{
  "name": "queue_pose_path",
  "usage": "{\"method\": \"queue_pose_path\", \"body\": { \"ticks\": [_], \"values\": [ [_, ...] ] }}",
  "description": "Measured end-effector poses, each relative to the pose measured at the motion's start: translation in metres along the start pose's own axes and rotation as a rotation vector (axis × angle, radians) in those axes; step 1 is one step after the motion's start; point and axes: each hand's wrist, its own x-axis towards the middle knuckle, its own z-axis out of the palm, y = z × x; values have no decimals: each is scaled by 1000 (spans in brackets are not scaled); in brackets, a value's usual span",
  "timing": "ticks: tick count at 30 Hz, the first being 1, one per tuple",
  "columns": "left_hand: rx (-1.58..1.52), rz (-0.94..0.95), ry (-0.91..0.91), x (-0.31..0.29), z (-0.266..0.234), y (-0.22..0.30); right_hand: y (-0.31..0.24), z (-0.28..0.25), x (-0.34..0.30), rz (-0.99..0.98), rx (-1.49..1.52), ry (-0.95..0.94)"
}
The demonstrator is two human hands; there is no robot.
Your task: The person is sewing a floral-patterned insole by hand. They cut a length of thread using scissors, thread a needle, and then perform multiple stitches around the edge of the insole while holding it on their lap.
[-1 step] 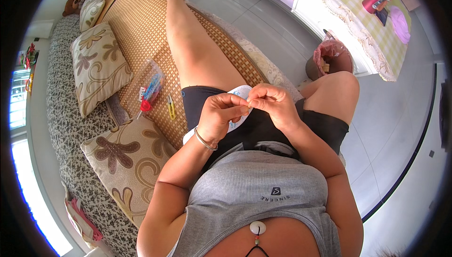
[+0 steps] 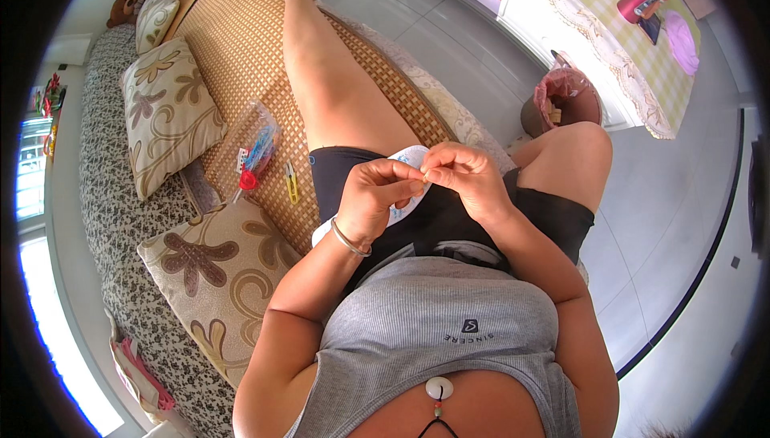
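Fingertips [image 2: 434, 174] meet, left hand [image 2: 383, 196] and right hand [image 2: 472, 184] both pinched narrow; whatever they hold is too small to tell. Steady wrists and a light pinch should serve best. Pad [image 2: 411, 156] lies behind the hands, over the lap. Against the earlier frame, nothing has clearly moved.

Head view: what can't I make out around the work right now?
All in the head view:
- Anything pinched where the left hand and right hand meet: too small, covered by fingertips.
- White piece: its middle, hidden behind the left hand.
- Clear bag: exact contents, too small and blurred.
- Bin: its base, hidden behind the right leg.
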Motion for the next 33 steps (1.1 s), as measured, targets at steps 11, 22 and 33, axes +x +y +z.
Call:
{"method": "queue_pose_path", "body": {
  "ticks": [11,22,33],
  "values": [
    [24,20,65,1,-1,-4,-2,6,-8,-31,-349,189],
    [-28,-11,48,1,4,-3,-4,10,-8,10,-313,171],
    [-14,-25,38,2,4,-2,-3,11,-9,4,-297,191]
  ]
}}
